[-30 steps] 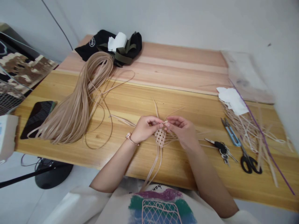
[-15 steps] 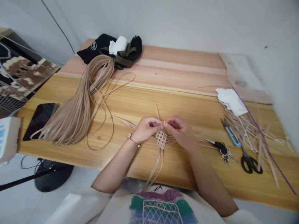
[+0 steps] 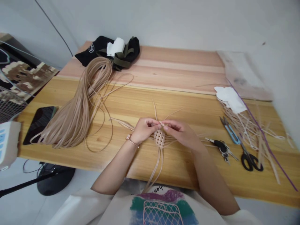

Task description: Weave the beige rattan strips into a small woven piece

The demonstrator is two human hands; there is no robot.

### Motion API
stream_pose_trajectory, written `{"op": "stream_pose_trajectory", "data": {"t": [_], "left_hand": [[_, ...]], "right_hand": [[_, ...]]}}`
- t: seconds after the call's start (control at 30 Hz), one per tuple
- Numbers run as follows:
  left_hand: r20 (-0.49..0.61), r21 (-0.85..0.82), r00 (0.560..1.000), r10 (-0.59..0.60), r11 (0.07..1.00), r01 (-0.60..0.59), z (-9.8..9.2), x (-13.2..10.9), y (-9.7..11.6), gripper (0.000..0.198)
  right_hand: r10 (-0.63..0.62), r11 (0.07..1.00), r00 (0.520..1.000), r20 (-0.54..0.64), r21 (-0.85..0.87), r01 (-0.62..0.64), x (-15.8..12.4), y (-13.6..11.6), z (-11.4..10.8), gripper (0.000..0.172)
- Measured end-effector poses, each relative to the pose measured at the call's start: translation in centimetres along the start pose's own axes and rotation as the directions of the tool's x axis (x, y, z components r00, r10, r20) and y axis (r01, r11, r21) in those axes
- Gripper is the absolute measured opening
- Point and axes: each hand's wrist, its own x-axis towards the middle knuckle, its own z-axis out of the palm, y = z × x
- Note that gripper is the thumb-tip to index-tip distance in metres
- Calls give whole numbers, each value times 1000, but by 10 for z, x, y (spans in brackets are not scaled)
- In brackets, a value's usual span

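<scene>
A small beige woven piece [image 3: 159, 139] with an openwork pattern lies before me, its long loose strands fanning out to all sides. My left hand [image 3: 146, 128] pinches the far end of the weave between thumb and index finger. Facing it, my right hand [image 3: 181, 132] is closed in a pinch on a strand at the same spot. The fingertips of both hands nearly meet there and partly hide the strands between them. Two strands run from the near end of the piece toward my shirt.
A large bundle of beige cord [image 3: 77, 109] lies left, partly over a phone [image 3: 39, 123]. Behind it sits a black bag [image 3: 100, 47] with white tissue [image 3: 116, 47]. At right are keys [image 3: 222, 148], blue thread snips [image 3: 231, 131], black-handled scissors [image 3: 250, 161] and cord offcuts [image 3: 253, 128].
My right fingertips have shifted slightly down and left, and a strand now crosses at the fingertips. Both hands keep their pinch. The whole view has shifted a little.
</scene>
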Motion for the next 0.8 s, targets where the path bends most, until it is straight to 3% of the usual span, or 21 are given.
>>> {"op": "stream_pose_trajectory", "data": {"t": [0.27,0.5,0.67,0.8], "left_hand": [[29,-94,1000,-9,996,12,-3,-3,5,36],[55,-47,998,-11,999,13,-3,-2,4,35],[92,-28,996,-18,999,21,-2,-3,4,33],[97,-35,995,-19,999,23,-1,-3,4,34]], "right_hand": [[140,907,984,109,385,-172,2,3,4,58],[162,896,981,103,402,-191,5,6,4,68],[195,906,979,-60,392,-157,8,4,-1,77],[138,928,946,-292,373,-20,9,4,0,64]]}}
